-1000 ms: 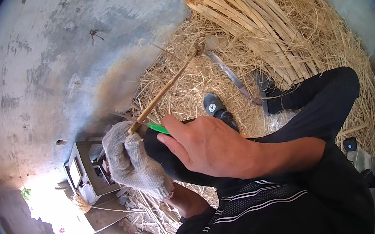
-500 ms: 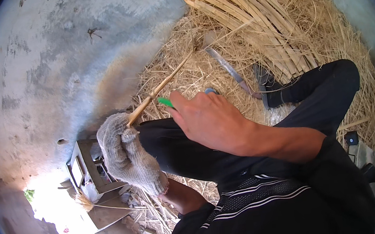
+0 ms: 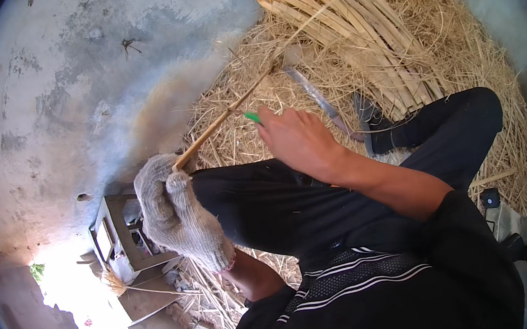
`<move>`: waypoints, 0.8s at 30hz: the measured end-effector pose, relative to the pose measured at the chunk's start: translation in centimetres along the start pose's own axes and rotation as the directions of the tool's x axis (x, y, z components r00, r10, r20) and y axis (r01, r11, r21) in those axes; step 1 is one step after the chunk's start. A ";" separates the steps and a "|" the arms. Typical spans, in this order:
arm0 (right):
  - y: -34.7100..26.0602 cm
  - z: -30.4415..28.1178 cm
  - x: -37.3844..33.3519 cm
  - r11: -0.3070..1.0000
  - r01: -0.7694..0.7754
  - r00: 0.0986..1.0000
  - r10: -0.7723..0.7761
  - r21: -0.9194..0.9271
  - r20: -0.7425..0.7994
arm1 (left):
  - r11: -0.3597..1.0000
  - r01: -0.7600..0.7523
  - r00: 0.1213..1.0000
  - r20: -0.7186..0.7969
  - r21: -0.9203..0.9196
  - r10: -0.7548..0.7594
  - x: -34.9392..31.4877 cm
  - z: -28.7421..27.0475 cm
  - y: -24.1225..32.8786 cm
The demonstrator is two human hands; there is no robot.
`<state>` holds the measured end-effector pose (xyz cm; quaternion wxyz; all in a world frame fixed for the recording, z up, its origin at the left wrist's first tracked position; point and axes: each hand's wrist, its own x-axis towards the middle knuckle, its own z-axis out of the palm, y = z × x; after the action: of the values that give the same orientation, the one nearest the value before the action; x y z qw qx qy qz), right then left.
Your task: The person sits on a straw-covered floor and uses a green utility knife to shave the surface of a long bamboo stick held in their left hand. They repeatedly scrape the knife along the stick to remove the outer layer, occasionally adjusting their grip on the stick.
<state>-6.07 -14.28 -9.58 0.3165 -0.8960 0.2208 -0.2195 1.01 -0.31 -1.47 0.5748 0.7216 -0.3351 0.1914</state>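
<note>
My left hand (image 3: 180,211), in a grey knitted glove, is closed around the lower end of a thin tan bamboo strip (image 3: 213,128). The strip slants up and away to the right, its far part crossing the heap of shavings. My bare right hand (image 3: 304,143) is closed on a small green tool (image 3: 252,118), of which only the green end shows by the thumb, close beside the strip. The rest of the tool is hidden in the fist, so its kind is unclear.
Loose shavings (image 3: 488,64) cover the floor. A bundle of split strips (image 3: 379,38) lies at the far right. A long-bladed knife (image 3: 313,89) rests near my shoe (image 3: 374,124). A plastered wall (image 3: 81,75) rises on the left, above a wooden stool-like frame (image 3: 131,236).
My right hand has moved a little away and to the right along the strip, with the green tool in it. My gloved left hand has stayed almost in place, still gripping the strip.
</note>
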 end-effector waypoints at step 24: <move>-6.1 -6.7 -3.3 0.822 0.011 0.988 -0.098 0.570 0.121 | 0.983 0.007 0.990 -0.134 -0.185 -0.032 -1.0 1.9 1.8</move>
<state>-10.74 -11.39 -1.66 0.5773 -0.7809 0.0962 -0.2185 -1.16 -2.09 -1.35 0.6624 0.6538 -0.3043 0.2029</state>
